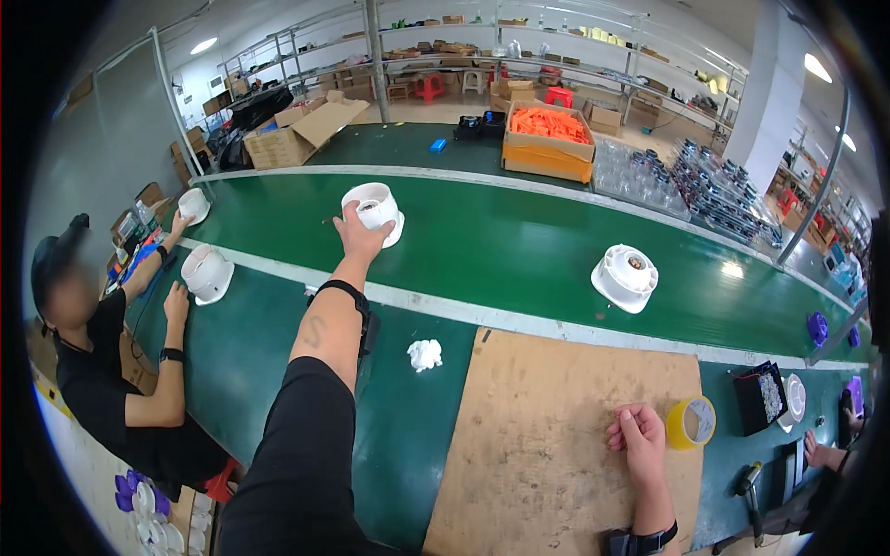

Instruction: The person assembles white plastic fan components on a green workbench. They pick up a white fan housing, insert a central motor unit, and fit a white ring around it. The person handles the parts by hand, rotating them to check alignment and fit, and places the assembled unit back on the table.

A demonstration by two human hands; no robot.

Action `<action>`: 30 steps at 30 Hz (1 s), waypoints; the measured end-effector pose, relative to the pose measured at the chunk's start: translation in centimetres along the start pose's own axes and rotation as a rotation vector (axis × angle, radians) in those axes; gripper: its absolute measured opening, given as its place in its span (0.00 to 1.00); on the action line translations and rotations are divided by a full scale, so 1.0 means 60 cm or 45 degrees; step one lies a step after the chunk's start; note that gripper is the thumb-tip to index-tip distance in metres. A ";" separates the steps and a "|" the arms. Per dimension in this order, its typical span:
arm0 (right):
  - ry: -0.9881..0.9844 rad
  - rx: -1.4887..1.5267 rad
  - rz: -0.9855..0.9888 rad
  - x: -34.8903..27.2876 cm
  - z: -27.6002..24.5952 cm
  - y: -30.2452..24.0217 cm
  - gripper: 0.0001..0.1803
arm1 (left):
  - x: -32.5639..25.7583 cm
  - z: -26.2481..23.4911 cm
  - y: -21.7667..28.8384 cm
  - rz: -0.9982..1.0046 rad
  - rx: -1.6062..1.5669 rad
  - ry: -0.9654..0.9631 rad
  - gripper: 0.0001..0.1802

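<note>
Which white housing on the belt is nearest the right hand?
The untouched white housing, beyond the brown board; the others, one held by the left hand, sit farther left.

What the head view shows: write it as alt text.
A person's left hand grasps a round white plastic housing at a long green conveyor belt; the right hand is over a flat brown board, beside a yellow tape roll.

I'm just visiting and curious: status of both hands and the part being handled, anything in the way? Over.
Left hand gripping white housing over green belt. Right hand curled above brown board, beside yellow tape roll. Nothing visibly blocking either.
</note>
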State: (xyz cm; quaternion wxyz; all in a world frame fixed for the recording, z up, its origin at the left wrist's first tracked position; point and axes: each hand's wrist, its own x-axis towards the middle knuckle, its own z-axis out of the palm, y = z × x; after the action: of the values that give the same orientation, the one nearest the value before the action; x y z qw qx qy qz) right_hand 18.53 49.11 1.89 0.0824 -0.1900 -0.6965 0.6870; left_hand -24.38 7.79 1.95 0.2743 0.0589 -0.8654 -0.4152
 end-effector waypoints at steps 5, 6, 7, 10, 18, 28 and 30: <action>-0.004 -0.010 -0.001 0.006 0.003 0.007 0.08 | 0.004 0.030 -0.018 0.014 0.023 0.079 0.43; 0.005 -0.019 0.004 0.006 0.002 0.007 0.09 | -0.003 0.035 -0.015 0.034 -0.002 0.093 0.43; 0.013 -0.029 0.010 0.005 0.002 0.006 0.09 | -0.009 0.038 -0.012 0.053 -0.027 0.108 0.42; 0.016 -0.062 0.029 0.005 0.006 0.003 0.09 | -0.014 0.044 -0.021 0.142 -0.057 0.192 0.40; 0.012 -0.099 0.041 0.005 0.013 -0.005 0.08 | -0.032 0.040 -0.007 0.250 -0.055 0.003 0.42; 0.021 -0.072 0.058 0.004 0.016 -0.005 0.07 | -0.015 0.054 0.014 0.075 -0.214 -0.135 0.75; 0.013 -0.083 0.060 0.004 0.016 -0.007 0.07 | -0.018 0.060 0.013 0.031 -0.220 -0.140 0.80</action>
State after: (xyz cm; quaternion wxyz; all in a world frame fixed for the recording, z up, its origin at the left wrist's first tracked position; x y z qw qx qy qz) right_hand 17.87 48.34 2.23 0.0633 -0.2125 -0.7134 0.6648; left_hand -25.26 11.14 0.27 0.2353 0.0017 -0.8407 -0.4877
